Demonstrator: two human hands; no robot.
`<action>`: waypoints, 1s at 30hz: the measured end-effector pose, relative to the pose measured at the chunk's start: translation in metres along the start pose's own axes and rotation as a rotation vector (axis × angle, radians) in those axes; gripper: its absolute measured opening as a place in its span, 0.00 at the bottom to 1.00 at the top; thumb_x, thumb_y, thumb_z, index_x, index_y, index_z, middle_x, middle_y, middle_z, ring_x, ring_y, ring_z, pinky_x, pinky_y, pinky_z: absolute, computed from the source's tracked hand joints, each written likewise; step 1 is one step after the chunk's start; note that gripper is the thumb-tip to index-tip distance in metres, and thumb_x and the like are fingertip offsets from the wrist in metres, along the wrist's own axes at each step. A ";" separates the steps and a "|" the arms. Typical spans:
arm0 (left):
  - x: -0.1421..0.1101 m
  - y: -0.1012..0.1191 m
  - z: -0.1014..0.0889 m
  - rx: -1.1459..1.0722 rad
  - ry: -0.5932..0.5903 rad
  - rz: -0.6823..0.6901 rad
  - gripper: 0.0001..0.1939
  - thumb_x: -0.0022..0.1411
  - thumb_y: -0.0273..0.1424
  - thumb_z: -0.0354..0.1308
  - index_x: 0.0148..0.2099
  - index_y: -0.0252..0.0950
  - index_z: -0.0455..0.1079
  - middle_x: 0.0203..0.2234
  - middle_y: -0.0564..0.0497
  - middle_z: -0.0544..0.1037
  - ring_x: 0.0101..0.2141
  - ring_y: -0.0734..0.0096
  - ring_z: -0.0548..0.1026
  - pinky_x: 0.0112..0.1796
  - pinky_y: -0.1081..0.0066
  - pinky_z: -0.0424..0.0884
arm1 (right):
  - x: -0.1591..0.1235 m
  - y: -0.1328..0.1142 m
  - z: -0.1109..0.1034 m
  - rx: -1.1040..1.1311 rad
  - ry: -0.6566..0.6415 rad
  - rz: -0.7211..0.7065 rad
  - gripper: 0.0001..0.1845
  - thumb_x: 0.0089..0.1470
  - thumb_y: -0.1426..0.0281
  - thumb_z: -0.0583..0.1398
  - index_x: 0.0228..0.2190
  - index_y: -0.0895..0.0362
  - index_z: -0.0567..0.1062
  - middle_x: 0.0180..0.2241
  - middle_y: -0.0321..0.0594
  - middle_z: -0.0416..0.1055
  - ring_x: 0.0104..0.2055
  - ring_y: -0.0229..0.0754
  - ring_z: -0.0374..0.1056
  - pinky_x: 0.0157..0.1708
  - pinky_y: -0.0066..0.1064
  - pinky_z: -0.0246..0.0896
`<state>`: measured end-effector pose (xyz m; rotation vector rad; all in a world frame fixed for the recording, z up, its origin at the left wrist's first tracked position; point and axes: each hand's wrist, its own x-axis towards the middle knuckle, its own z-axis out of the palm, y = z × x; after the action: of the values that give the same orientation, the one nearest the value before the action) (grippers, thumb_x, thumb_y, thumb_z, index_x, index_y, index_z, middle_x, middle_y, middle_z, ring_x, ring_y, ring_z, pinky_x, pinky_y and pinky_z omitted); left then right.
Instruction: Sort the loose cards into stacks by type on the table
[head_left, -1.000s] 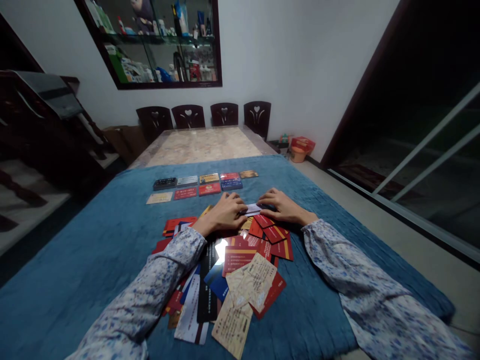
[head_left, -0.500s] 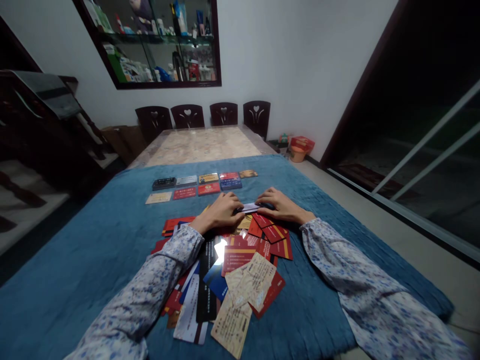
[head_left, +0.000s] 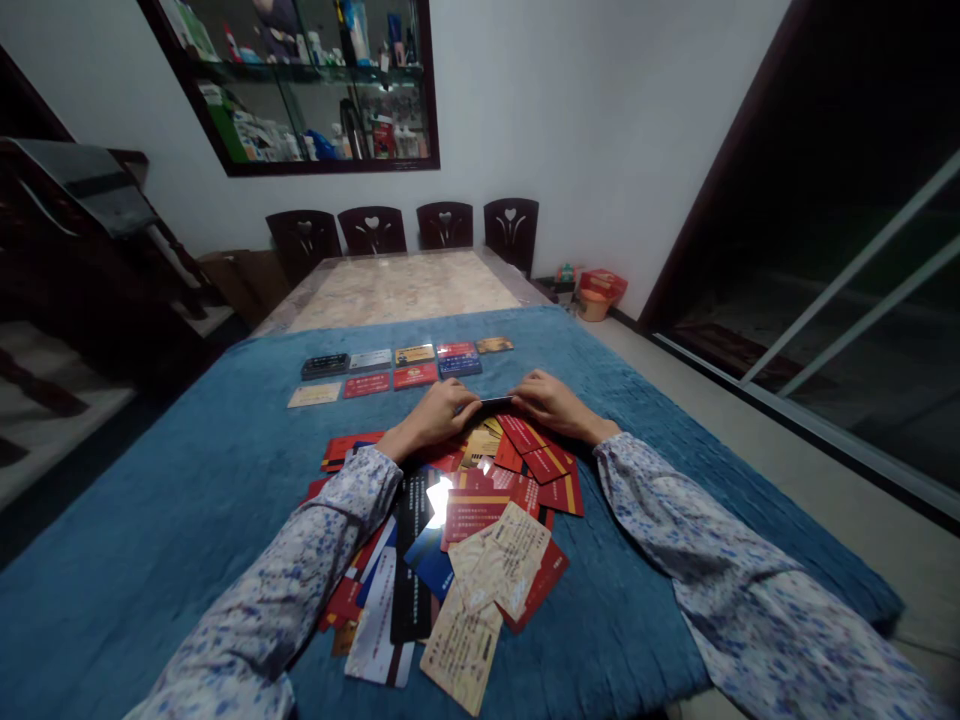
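My left hand (head_left: pixel 441 412) and my right hand (head_left: pixel 546 401) both pinch one thin card (head_left: pixel 496 402), seen nearly edge-on, just above the far end of a loose heap of cards (head_left: pixel 480 520). The heap holds red, beige, blue, black and white cards spread on a blue cloth (head_left: pixel 187 500). Beyond my hands, two short rows of cards (head_left: pixel 390 368) lie side by side on the cloth. Both sleeves are white with a blue floral print.
The blue cloth covers the near part of a long marble-topped table (head_left: pixel 405 285). Several dark chairs (head_left: pixel 405 228) stand at its far end under a glass wall cabinet (head_left: pixel 315 80). A glass sliding door (head_left: pixel 847 300) is to the right, stairs (head_left: pixel 67 250) to the left.
Both hands have lifted the card slightly and tilted it, so its pale face no longer shows and only a dark edge is visible. The heap and rows have not moved.
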<state>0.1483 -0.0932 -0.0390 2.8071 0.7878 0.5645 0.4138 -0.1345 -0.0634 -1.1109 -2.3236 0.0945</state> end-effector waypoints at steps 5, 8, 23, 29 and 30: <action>0.000 -0.004 0.004 -0.001 0.032 -0.002 0.18 0.74 0.34 0.49 0.35 0.36 0.77 0.32 0.46 0.80 0.36 0.63 0.72 0.42 0.64 0.69 | 0.000 0.005 0.006 -0.020 0.018 0.016 0.16 0.70 0.66 0.54 0.44 0.56 0.81 0.37 0.49 0.79 0.42 0.49 0.69 0.45 0.40 0.66; 0.001 -0.006 0.005 -0.002 0.043 -0.007 0.17 0.73 0.33 0.51 0.34 0.36 0.76 0.31 0.46 0.79 0.36 0.63 0.72 0.41 0.64 0.69 | 0.001 0.006 0.009 -0.028 0.041 0.040 0.15 0.69 0.67 0.55 0.46 0.55 0.81 0.38 0.49 0.80 0.43 0.49 0.69 0.45 0.40 0.67; 0.009 -0.011 0.011 -0.014 0.082 -0.098 0.13 0.67 0.25 0.53 0.41 0.34 0.80 0.33 0.44 0.81 0.37 0.62 0.76 0.42 0.65 0.73 | 0.007 -0.002 0.013 -0.211 0.061 0.200 0.15 0.64 0.73 0.58 0.51 0.53 0.76 0.39 0.43 0.72 0.38 0.45 0.68 0.41 0.31 0.60; 0.009 -0.011 0.018 0.033 0.169 -0.123 0.23 0.64 0.24 0.55 0.61 0.37 0.72 0.42 0.43 0.81 0.42 0.59 0.79 0.46 0.62 0.75 | 0.007 -0.004 0.015 -0.241 0.084 0.202 0.15 0.65 0.73 0.59 0.52 0.52 0.76 0.37 0.43 0.73 0.39 0.46 0.68 0.40 0.31 0.61; 0.008 -0.011 0.018 0.044 0.172 -0.127 0.23 0.64 0.24 0.55 0.60 0.37 0.72 0.41 0.43 0.81 0.40 0.59 0.79 0.45 0.62 0.75 | 0.007 -0.005 0.014 -0.242 0.076 0.207 0.16 0.64 0.73 0.59 0.53 0.53 0.76 0.37 0.44 0.74 0.39 0.46 0.68 0.40 0.32 0.61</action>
<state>0.1571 -0.0806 -0.0560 2.7494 1.0147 0.7836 0.3994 -0.1297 -0.0709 -1.4463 -2.1882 -0.1538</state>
